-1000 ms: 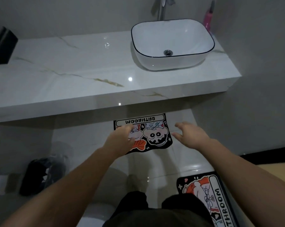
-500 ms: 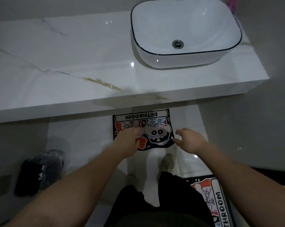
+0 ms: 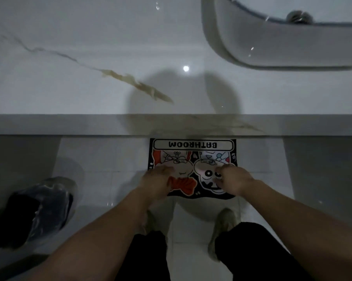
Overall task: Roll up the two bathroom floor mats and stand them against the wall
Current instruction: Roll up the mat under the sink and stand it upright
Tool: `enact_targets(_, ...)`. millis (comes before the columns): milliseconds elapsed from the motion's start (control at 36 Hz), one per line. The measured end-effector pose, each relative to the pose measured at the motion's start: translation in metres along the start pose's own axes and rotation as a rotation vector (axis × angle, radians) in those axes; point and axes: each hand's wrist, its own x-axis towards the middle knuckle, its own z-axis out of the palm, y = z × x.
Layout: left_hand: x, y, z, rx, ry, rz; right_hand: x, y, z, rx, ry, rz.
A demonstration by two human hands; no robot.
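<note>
One black floor mat (image 3: 193, 148) with cartoon figures and the word BATHROOM lies flat on the white tiles, its far end just under the counter's front edge. My left hand (image 3: 156, 182) is over the mat's near left part, fingers spread and pointing down. Over the near right part, my right hand (image 3: 232, 182) has its fingers loosely curled. Neither hand has lifted any part of the mat, and I cannot tell whether the fingertips touch it. The second mat is out of view.
A white marble counter (image 3: 90, 78) fills the top half, with a white basin (image 3: 272, 49) at the upper right. A dark bundle wrapped in clear plastic (image 3: 35, 209) lies on the floor at the left. My shoes (image 3: 223, 224) stand just short of the mat.
I have leaned forward and down. Both hands moved from the mat's sides to above its near half. The second mat at the lower right left the view.
</note>
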Motion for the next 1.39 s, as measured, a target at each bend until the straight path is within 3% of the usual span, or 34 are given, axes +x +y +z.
enact_targets(83, 0.042, -0.034, 0.038, 0.036, 0.005, 0.033, 0.055, 0.009, 0.046, -0.014, 0.054, -0.029)
enact_targets(278, 0.145, -0.102, 0.128, 0.121, 0.047, 0.15, 0.177, 0.03, 0.131, -0.019, 0.004, 0.027)
enact_targets(417, 0.224, -0.122, 0.177, 0.182, 0.039, 0.15, 0.254, 0.053, 0.176, -0.008, 0.072, 0.033)
enact_targets(583, 0.308, -0.129, 0.223, 0.339, 0.097, 0.311, 0.319, 0.092, 0.222, -0.016, 0.174, 0.11)
enact_targets(778, 0.351, -0.091, 0.242, 0.294, 0.179, 0.44, 0.313, 0.153, 0.266, 0.127, 0.252, 0.291)
enact_targets(861, 0.358, -0.083, 0.263, 0.34, 0.142, 0.521, 0.301, 0.183, 0.282, 0.132, 0.206, 0.412)
enact_targets(1056, 0.371, -0.073, 0.267, 0.499, 0.076, 0.49, 0.289, 0.216, 0.305, 0.438, 0.13, 0.745)
enact_targets(1222, 0.373, -0.067, 0.262, 0.425, 0.138, 0.491, 0.296, 0.225, 0.299, 0.603, 0.18, 0.825)
enact_targets(1389, 0.361, -0.073, 0.266, 0.387, 0.12, 0.523, 0.306, 0.206, 0.292, 0.702, 0.347, 0.777)
